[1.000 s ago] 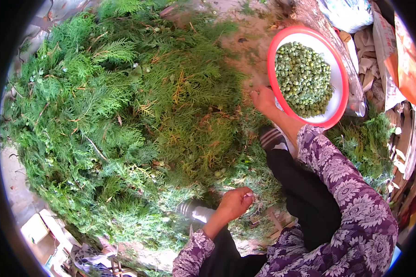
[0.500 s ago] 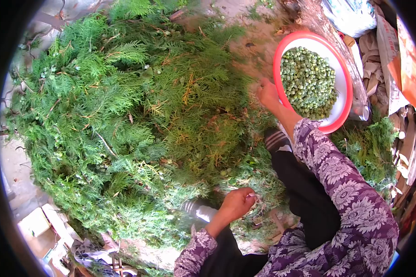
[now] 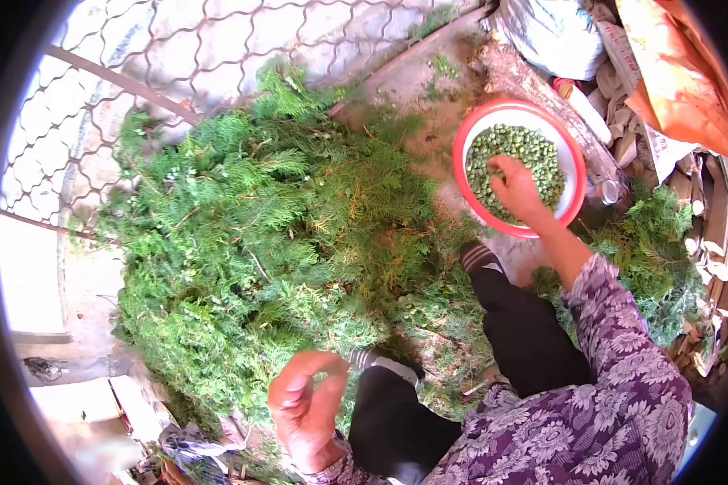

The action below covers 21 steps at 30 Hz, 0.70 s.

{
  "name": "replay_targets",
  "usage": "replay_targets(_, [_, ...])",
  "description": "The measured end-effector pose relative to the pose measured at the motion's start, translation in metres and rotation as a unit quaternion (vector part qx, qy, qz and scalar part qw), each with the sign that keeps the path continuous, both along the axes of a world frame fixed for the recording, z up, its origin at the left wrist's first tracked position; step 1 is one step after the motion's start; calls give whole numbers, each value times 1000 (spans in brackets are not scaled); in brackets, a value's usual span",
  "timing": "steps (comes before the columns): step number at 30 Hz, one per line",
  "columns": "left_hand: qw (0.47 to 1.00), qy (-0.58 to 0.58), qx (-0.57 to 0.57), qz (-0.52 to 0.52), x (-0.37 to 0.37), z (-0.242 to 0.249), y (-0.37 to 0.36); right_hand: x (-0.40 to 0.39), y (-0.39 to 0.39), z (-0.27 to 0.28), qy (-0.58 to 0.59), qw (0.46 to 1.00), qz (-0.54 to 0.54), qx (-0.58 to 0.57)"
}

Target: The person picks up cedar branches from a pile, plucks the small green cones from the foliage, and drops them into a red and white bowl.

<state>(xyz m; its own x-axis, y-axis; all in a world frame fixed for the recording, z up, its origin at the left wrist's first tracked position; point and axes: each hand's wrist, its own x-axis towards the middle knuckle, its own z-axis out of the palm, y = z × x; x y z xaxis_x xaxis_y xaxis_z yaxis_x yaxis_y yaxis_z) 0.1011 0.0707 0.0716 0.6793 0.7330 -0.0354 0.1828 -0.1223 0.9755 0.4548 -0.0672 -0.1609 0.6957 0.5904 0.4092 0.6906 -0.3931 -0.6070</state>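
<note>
My right hand [image 3: 516,186] is over the red-rimmed white basin [image 3: 576,190], at the small round green cones [image 3: 534,145] in it. Its fingers are bent, with a gap between thumb and forefinger and nothing visible in the gap. My left hand [image 3: 307,404] is raised at the near edge of a large pile of green conifer branches [image 3: 283,210]. Its fingers curl inward and the thumb bends towards the forefinger. Nothing shows in it, and motion blurs it somewhat.
A wavy metal grille [image 3: 218,48] lies beyond the pile. To the right of the basin are a log [image 3: 534,69], a white sack [image 3: 550,32], an orange sheet [image 3: 687,73] and more cut branches [image 3: 647,242]. My legs [image 3: 534,339] extend towards the pile.
My right hand has moved from beside the basin to over the cones inside it. My left hand has moved left and nearer to me. The view has shifted, showing more grille.
</note>
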Motion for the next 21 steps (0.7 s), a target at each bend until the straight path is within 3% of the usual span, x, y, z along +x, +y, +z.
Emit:
replay_targets(1, [999,-45,3,14,1,14,-11,5,-16,6,-6,1000,3,5])
replay_targets(3, [995,-93,34,20,-1,29,-24,10,-31,22,-119,947,-128,-270])
replay_targets(4, [991,-131,40,4,-2,34,-27,13,-30,27,-124,948,-126,-264])
replay_targets(7, [971,-237,-20,-35,-2,17,-17,20,-14,43,-11,940,106,-325])
replay_targets(10, [938,-266,-203,88,-4,-11,-6,-22,38,70,86,888,241,-381])
replay_targets(12, [897,-316,-288,115,-15,-17,9,-37,76,36,23,807,350,-475])
replay_targets(13, [873,-346,-315,134,-20,-19,17,-48,93,25,22,805,355,-475])
replay_targets(15, [868,-363,-304,149,-30,-18,29,-70,118,2,26,748,391,-536])
replay_targets(16, [864,-369,-305,155,-35,-19,32,-74,127,-20,26,744,397,-537])
replay_targets(18, [862,-372,-299,168,-46,-19,35,-86,140,-63,122,803,361,-458])
replay_targets(19, [867,-370,-291,166,-52,-20,37,-89,146,-77,126,798,369,-460])
replay_targets(21, [869,-356,-285,192,-57,-18,38,-100,155,-92,214,824,246,-464])
